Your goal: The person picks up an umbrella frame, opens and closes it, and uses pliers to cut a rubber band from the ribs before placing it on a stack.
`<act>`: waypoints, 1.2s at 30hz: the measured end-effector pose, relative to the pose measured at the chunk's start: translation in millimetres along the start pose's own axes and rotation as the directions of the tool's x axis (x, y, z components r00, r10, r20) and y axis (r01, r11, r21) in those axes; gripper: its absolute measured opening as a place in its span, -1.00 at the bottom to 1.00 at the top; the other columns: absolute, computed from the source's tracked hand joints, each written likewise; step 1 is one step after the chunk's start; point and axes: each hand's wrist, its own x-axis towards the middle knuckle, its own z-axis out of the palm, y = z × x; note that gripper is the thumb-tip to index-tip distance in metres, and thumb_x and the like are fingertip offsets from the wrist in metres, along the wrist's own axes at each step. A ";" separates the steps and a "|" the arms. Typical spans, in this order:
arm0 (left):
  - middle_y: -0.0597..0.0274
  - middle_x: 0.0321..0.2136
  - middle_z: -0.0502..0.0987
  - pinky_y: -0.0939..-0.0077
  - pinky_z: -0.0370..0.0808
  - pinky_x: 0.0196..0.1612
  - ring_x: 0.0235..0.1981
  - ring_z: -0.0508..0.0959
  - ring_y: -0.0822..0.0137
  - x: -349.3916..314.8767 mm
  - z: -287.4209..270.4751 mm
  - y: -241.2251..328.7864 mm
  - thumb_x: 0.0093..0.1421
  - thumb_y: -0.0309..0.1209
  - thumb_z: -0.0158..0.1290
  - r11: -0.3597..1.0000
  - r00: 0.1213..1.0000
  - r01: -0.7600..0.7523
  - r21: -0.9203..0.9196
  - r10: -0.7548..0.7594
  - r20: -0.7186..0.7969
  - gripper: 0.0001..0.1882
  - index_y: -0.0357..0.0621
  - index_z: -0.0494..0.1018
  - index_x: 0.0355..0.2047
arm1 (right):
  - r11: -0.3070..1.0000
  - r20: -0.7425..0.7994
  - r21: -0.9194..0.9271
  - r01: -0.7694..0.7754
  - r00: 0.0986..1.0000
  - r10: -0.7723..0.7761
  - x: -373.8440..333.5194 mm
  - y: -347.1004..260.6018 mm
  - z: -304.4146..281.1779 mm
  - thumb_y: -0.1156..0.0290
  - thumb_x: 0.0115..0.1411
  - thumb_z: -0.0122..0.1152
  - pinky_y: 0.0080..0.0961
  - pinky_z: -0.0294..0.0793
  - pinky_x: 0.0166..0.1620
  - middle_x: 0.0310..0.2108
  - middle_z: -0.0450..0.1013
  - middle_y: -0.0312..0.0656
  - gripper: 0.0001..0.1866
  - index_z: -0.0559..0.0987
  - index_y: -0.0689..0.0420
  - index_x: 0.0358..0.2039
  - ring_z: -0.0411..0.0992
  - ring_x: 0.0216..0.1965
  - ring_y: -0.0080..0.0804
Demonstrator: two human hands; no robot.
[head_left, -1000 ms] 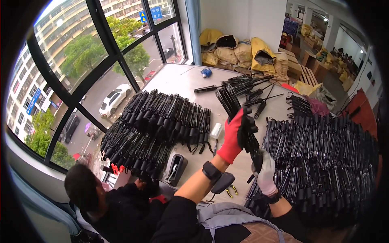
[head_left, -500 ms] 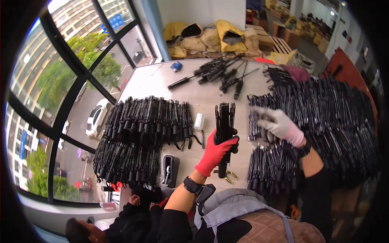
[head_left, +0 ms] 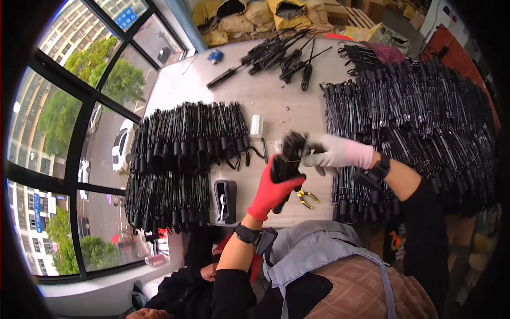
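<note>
In a red glove with dark fingers, my left hand [head_left: 276, 186] is wrapped around a bundle of black folded umbrella frames [head_left: 289, 165], held tilted above the table. My right hand [head_left: 334, 152], in a white and pink glove, is at the right side of the bundle's upper end, its fingers bent in. Motion blurs that end. A thin pale line crosses the bundle there; whether it is a band in my right fingers I cannot make out. Yellow-handled pliers [head_left: 307, 199] lie on the table beside the bundle's lower end.
Rows of umbrella frames lie at the left [head_left: 186, 133] and in a larger stack at the right [head_left: 414, 122]; loose ones [head_left: 276, 56] lie at the back. A black tape dispenser [head_left: 225, 202] and a white roll [head_left: 256, 126] are left of my hands. Another person [head_left: 186, 282] sits lower left.
My right hand has moved left from the right-hand rows to the bundle's upper end. My left hand has tilted the bundle. The view has shifted, so the table sits higher in it.
</note>
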 end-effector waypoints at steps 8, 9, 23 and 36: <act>0.09 -0.34 0.52 0.21 0.58 -0.16 -0.29 0.60 0.15 -25.5 -31.2 -78.4 0.21 -0.51 0.05 0.721 0.911 0.109 -0.684 -0.347 -0.221 -0.68 -0.16 0.28 -0.04 | 0.913 -0.186 0.365 -0.182 0.947 0.263 133.7 224.2 66.8 0.08 0.19 0.19 -0.48 0.51 -0.44 -0.21 0.49 -0.05 -0.49 0.40 0.19 -0.01 0.54 -0.42 -0.42; 0.08 -0.28 0.50 0.17 0.59 -0.16 -0.26 0.59 0.13 -36.0 -32.8 -81.6 0.21 -0.51 0.05 0.670 0.895 0.124 -0.732 -0.394 -0.210 -0.64 -0.11 0.23 -0.01 | 0.961 -0.266 0.015 -0.277 0.925 0.271 141.1 235.4 83.1 0.07 0.15 0.22 -0.42 0.52 -0.37 -0.19 0.48 -0.02 -0.46 0.39 0.20 -0.01 0.54 -0.36 -0.36; 0.04 -0.09 0.44 -0.18 0.51 -0.02 -0.11 0.55 0.08 -92.9 -52.0 -90.5 0.21 -0.61 -0.02 0.524 0.911 0.022 -0.852 -0.362 -0.199 -0.57 -0.01 0.16 0.05 | 0.981 -0.119 0.043 -0.189 0.974 0.193 142.5 221.0 128.4 0.43 -0.05 0.18 -0.41 0.41 -0.19 -0.36 0.38 -0.03 -0.58 0.36 0.28 -0.15 0.40 -0.26 -0.29; 0.11 -0.15 0.43 -0.04 0.56 -0.06 -0.11 0.55 0.13 -89.1 -42.9 -72.4 0.15 -0.64 0.04 0.669 0.878 0.002 -0.743 -0.357 -0.319 -0.51 -0.03 0.14 0.03 | 0.943 0.157 -0.322 -0.087 0.977 0.144 31.2 52.5 151.0 0.33 0.05 0.08 -0.14 0.47 -0.38 -0.60 0.43 0.20 -0.60 0.30 0.43 -0.25 0.48 -0.49 0.14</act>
